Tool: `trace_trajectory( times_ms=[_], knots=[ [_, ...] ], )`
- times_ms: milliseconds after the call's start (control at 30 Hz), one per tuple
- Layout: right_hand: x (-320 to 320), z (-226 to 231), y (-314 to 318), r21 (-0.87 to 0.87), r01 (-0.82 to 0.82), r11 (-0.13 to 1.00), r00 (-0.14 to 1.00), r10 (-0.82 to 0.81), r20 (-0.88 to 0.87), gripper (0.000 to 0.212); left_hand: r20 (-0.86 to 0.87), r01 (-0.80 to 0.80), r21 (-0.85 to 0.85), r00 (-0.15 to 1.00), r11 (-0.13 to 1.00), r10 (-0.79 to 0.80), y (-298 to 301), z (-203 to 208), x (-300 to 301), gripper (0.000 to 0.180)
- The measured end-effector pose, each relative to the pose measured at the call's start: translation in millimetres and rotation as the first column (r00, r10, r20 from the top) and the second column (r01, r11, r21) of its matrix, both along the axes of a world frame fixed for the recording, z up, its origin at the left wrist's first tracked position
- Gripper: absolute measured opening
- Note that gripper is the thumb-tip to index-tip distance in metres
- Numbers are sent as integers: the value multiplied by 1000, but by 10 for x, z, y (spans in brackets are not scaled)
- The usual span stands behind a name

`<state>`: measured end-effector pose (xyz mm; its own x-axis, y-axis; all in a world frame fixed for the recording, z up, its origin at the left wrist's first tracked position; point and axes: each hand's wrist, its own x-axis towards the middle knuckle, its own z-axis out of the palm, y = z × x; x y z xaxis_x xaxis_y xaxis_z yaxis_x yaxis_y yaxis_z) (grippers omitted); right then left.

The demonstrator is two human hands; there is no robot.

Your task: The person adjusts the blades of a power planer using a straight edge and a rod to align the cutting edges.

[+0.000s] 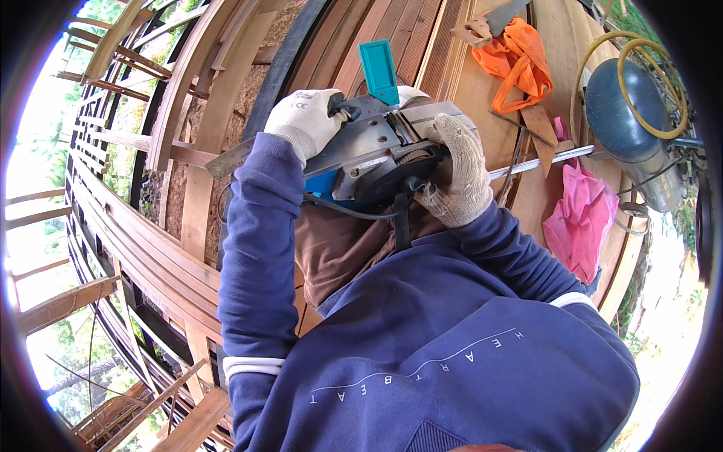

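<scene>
An electric hand planer (360,154) with a blue body rests over my lap, its flat metal sole turned upward. My left hand (303,120), in a white glove, is closed at the planer's left end, around a dark part that is mostly hidden. My right hand (461,172), in a knitted glove, grips the other end, thumb and fingers around the side by the round black cover. A teal plastic piece (379,71) with a recessed face stands up just behind the planer. A flat metal strip (230,158) sticks out beside my left wrist.
Wooden boards (392,30) lie beneath. An orange cloth (520,64) and a handsaw (482,29) are at far right. Nearer are a pink cloth (578,218), a long metal bar (538,162) and a dark tank (625,102) with a yellow hose (621,53). Timber framing (199,188) stands left.
</scene>
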<state>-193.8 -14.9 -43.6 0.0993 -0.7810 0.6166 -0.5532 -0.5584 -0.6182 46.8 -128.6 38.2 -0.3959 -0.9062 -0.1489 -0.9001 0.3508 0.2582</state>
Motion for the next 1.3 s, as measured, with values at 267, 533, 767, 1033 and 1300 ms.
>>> trace_trajectory(
  times_ms=[267, 533, 767, 1033, 1300],
  knots=[
    [-9, 21, -25, -34, 9, 999, 999, -10, -40, 92, -33, 25, -1, 999, 1000, -25, -5, 6, 16, 23],
    [-3, 29, 4, 22, 8, 1000, 1000, -8, 8, 87, -22, 24, 47, 999, 999, -23, -45, 4, 22, 24],
    [3, 69, -28, -36, -13, 999, 1000, 13, 3, 82, -9, 27, 73, 1000, 997, -26, -86, -41, 47, 26],
    [-13, 166, -40, -56, -20, 998, 998, 17, -65, 77, 22, 45, 90, 999, 995, -47, -105, -39, 41, 28],
    [-37, 196, -28, -45, -74, 996, 994, 70, -88, 70, 1, 41, 112, 999, 993, -41, -99, -19, 26, 24]
  ],
)
